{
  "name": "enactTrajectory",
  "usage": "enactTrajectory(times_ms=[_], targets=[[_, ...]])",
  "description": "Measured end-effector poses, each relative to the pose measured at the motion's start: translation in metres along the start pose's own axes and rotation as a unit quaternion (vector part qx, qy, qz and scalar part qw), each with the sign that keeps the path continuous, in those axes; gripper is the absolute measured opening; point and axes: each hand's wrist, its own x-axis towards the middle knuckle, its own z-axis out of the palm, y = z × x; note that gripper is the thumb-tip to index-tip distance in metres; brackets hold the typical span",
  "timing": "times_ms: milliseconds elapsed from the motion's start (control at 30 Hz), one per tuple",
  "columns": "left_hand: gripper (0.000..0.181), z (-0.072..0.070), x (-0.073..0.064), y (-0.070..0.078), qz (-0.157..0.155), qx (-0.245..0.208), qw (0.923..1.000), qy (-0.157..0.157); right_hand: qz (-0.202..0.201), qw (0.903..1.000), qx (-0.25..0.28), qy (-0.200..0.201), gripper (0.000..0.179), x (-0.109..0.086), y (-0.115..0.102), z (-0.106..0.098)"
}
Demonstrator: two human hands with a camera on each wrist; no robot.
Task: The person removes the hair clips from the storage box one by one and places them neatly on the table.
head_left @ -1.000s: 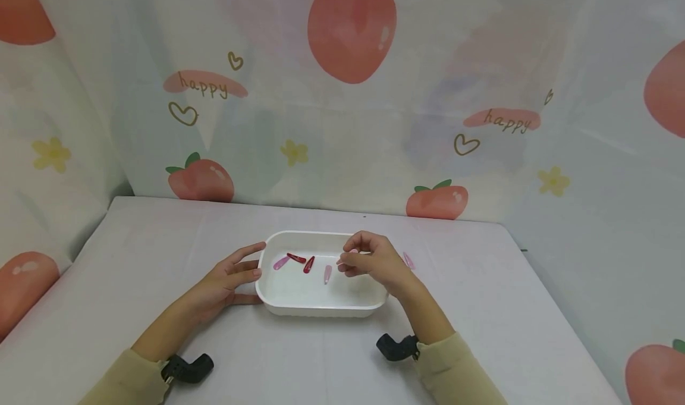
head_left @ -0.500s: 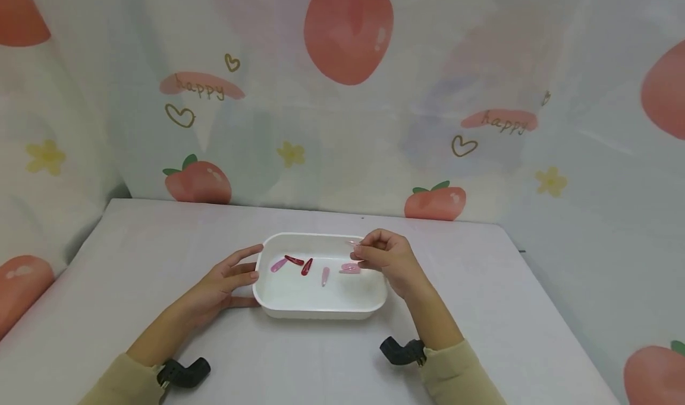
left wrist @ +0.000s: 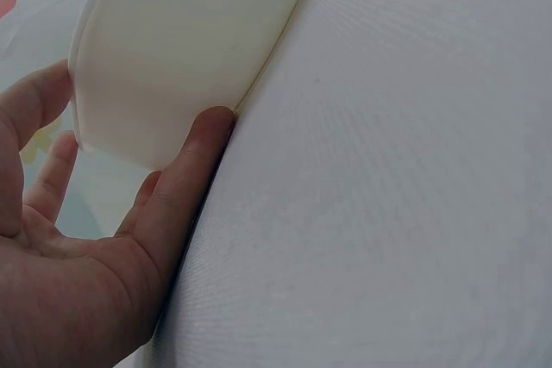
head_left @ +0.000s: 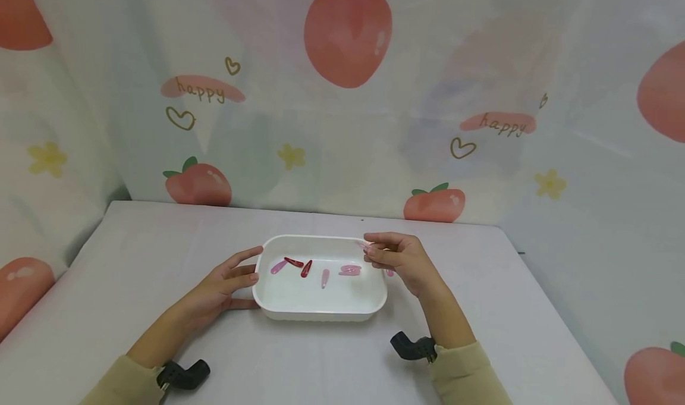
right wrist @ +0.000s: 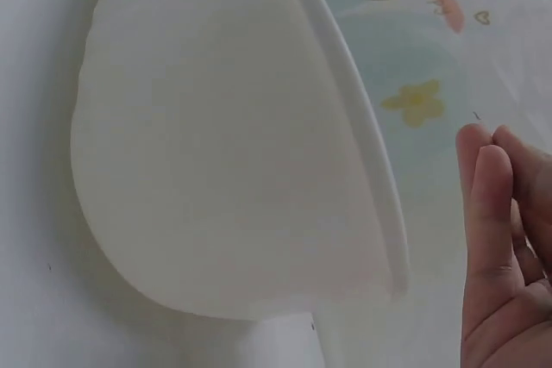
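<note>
The white tray [head_left: 321, 301] stands on the table. My left hand [head_left: 225, 281] rests spread fingers and thumb against its left end; in the left wrist view, the thumb [left wrist: 207, 131] lies low along the tray wall. Over the right rim, my right hand [head_left: 398, 259] pinches a pale pink hair clip [head_left: 363, 245] between thumb and fingers. Inside the tray lie two red hair clips [head_left: 306, 268], a purplish-pink clip [head_left: 278, 266], a single pale pink clip [head_left: 325, 278] and pink clips [head_left: 350, 270] side by side. The right wrist view shows the fingertips together; the clip is barely visible there.
Just outside the tray's right rim, a pink clip [head_left: 390, 272] shows partly behind my right hand. The table [head_left: 299, 363] has a white cloth. A printed fabric backdrop [head_left: 257, 185] rises behind it. Black devices [head_left: 184, 374] are strapped to both wrists.
My right hand has drawn back rightward from over the tray, still pinching a clip. Pink clips at the tray's right side, hidden behind the hand earlier, now show. The left hand stays against the tray.
</note>
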Motion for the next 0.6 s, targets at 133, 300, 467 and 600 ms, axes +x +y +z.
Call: enactTrajectory(times_ms=[133, 300, 467, 600], targets=[[0.063, 0.001, -0.001, 0.001, 0.001, -0.002, 1.0, -0.005, 0.011, 0.9999, -0.007, -0.004, 0.052, 0.0, 0.001, -0.004], [0.063, 0.002, -0.001, 0.001, 0.003, 0.0, 1.0, -0.008, 0.008, 0.9999, -0.005, 0.008, 0.048, 0.003, 0.003, -0.007], [0.063, 0.002, -0.001, 0.001, 0.002, 0.0, 1.0, -0.003, -0.011, 0.9994, -0.015, 0.029, 0.037, 0.004, 0.005, -0.012], [0.062, 0.002, -0.002, 0.001, 0.001, 0.003, 1.0, 0.001, -0.01, 0.9989, -0.02, 0.041, 0.036, 0.003, 0.005, -0.016]])
